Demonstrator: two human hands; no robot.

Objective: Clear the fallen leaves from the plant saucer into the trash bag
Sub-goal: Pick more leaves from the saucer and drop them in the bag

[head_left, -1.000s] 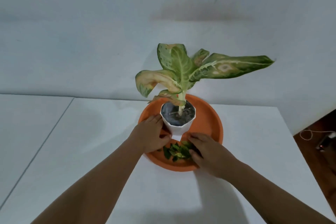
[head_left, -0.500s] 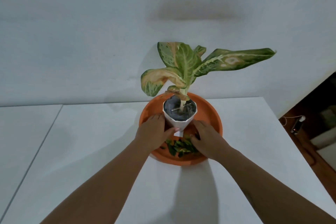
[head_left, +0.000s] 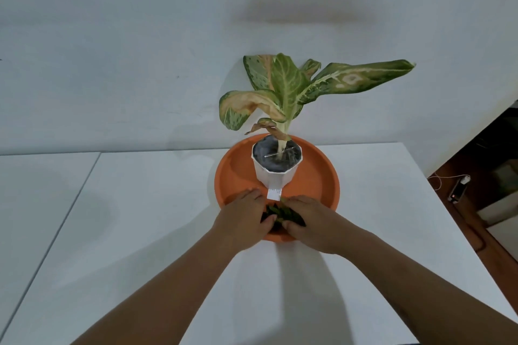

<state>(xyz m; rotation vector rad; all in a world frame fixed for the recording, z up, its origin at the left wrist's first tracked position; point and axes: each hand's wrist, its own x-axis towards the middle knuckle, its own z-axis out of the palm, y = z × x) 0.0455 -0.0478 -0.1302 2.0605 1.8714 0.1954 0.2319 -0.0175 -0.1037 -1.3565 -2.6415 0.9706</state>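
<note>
An orange plant saucer (head_left: 319, 176) sits on the white table, holding a white pot (head_left: 276, 173) with a variegated plant (head_left: 286, 89). At the saucer's near edge lies a small heap of green fallen leaves (head_left: 277, 214). My left hand (head_left: 244, 216) and my right hand (head_left: 311, 218) cup that heap from either side, fingers curled around it and thumbs close together. Most of the leaves are hidden between my palms. No trash bag is in view.
The white table (head_left: 140, 218) has a seam on the left and its right edge near the saucer. A white wall stands close behind the plant. Off the table's right side, a dark floor holds a cable and a small device (head_left: 458, 189).
Both hands have drawn together from the pot's sides toward the near rim, gathering the spread leaves into a tight heap between them. The pot now stands free of my hands.
</note>
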